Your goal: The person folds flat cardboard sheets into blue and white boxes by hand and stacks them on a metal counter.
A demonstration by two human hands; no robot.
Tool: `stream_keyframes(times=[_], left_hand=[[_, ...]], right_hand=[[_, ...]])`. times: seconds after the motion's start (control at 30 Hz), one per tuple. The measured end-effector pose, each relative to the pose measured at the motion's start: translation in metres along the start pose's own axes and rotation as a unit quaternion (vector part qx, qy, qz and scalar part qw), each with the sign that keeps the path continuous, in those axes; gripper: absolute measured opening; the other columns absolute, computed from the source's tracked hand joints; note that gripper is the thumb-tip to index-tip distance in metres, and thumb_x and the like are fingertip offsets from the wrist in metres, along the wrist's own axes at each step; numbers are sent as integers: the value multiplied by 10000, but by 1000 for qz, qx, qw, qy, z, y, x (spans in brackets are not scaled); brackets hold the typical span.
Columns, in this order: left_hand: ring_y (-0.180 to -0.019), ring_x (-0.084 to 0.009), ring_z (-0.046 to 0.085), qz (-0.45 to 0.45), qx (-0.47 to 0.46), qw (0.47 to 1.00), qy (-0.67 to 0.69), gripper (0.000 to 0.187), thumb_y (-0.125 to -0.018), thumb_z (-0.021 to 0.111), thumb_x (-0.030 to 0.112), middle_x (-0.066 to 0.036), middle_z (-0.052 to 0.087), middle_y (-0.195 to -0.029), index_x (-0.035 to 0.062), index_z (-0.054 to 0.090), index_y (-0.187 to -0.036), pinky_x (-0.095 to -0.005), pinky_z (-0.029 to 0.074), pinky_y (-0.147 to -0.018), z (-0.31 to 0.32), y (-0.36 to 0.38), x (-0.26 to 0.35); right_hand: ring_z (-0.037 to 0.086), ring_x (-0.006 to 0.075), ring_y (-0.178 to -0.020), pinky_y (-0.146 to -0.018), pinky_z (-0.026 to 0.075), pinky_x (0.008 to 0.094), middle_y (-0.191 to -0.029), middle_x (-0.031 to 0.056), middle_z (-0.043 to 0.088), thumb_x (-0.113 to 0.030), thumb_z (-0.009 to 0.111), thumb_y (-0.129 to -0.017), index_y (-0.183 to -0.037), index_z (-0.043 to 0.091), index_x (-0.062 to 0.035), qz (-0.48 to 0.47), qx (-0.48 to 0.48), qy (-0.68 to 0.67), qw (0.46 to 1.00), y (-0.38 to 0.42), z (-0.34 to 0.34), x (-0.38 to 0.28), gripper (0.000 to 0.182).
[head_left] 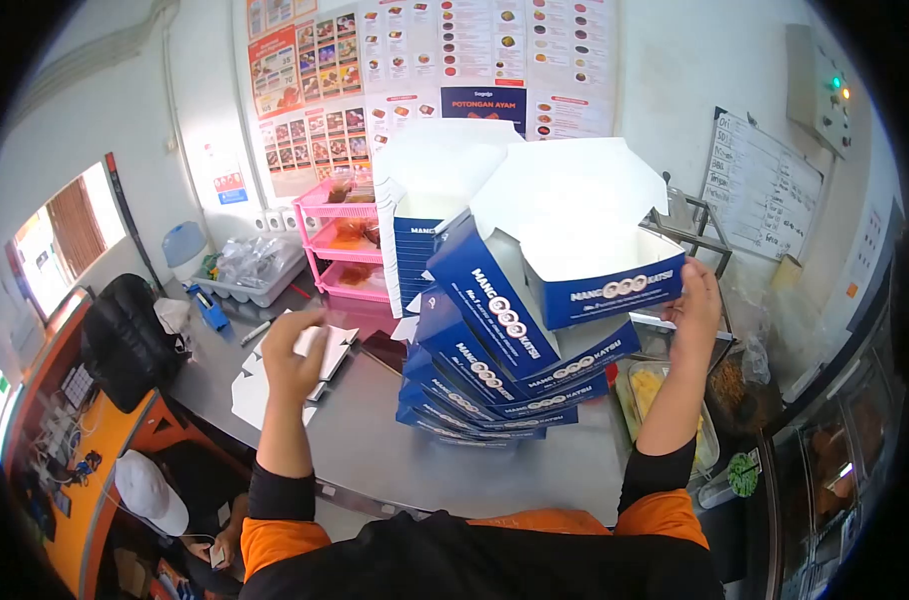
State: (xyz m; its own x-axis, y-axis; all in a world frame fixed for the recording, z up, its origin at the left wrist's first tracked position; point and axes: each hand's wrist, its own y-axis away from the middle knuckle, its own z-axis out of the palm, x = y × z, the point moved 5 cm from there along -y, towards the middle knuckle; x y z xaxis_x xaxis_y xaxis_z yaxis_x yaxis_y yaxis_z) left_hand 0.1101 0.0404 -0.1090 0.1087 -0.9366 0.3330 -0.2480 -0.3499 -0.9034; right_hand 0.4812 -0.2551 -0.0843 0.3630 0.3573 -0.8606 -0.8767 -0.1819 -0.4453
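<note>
My right hand (697,312) grips the right end of an open blue and white food box (615,290), whose white lid stands raised behind it. This box rests at the top of a leaning stack of nested blue boxes (475,370) with open flaps. Over on the left, my left hand (295,355) hovers, loosely curled with the thumb apart and nothing visible in it. Just beside and beneath it lie flat white carton blanks (250,395). Behind the stack stands another group of blue and white boxes (415,255).
A pink tiered rack (350,283) and a grey bin of plastic bags (260,270) stand at the back left of the steel table (375,460). To the right is a tray of yellow food (650,385). Low on the left sits another person in a white cap (153,490).
</note>
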Motion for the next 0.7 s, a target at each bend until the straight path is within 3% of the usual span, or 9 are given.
stream_keyframes(times=[0.13,0.23,0.37,0.4,0.5,0.53,0.67,0.7], left_hand=[[-752,-251,598,-266,-53,958,-95,226,-752,598,197,-118,627,-817,46,631,-917,-324,460,-688,12,32,-155],[-796,-257,594,-275,-155,930,-191,278,-749,599,260,-124,626,-855,68,630,-948,-353,459,-720,35,62,-225],[-952,-295,534,-271,-309,876,-252,361,-701,646,315,-131,578,-1006,112,619,-999,-370,440,-826,82,101,-265],[-1016,-312,495,-281,-353,847,-280,460,-672,671,347,-136,523,-1112,122,587,-1064,-376,425,-869,92,107,-267],[-1067,-319,470,-333,-383,804,-310,610,-642,694,375,-135,440,-1216,122,510,-1166,-400,417,-886,106,125,-268],[-1061,-316,480,-345,-394,797,-299,623,-639,698,373,-135,459,-1201,114,504,-1171,-396,421,-881,111,130,-274],[-1023,-296,526,-361,-406,799,-260,648,-618,720,364,-144,539,-1119,75,508,-1158,-374,436,-859,124,150,-321],[-1010,-290,539,-358,-398,806,-253,648,-611,727,361,-147,560,-1093,64,517,-1146,-368,440,-853,123,151,-333]], right_hand=[[538,104,-661,-484,430,227,-840,21,559,-402,514,-786,-1092,518,-91,24,35,60,997,-6,13,-15,436],[534,113,-668,-474,419,227,-847,36,557,-377,515,-772,-1093,517,-93,51,7,155,987,-12,9,-15,429],[519,121,-674,-489,400,245,-848,51,548,-322,533,-747,-1080,514,-82,27,56,90,994,-16,-4,-19,411],[505,128,-718,-563,407,250,-897,64,529,-279,537,-752,-1080,511,-73,23,84,67,994,-13,-6,-26,388],[491,153,-767,-662,407,264,-924,78,503,-228,521,-770,-1080,513,-57,-98,125,123,980,-9,-16,-38,355],[503,169,-826,-769,393,262,-947,96,535,-237,498,-799,-1112,501,-51,-110,145,205,962,-3,-14,-41,364],[427,174,-936,-843,347,293,-1052,90,433,-221,534,-809,-1070,527,-36,-214,153,348,900,23,19,-46,320],[431,171,-936,-824,360,288,-1050,88,434,-223,534,-810,-1068,528,-36,-183,132,320,920,29,23,-45,319]])
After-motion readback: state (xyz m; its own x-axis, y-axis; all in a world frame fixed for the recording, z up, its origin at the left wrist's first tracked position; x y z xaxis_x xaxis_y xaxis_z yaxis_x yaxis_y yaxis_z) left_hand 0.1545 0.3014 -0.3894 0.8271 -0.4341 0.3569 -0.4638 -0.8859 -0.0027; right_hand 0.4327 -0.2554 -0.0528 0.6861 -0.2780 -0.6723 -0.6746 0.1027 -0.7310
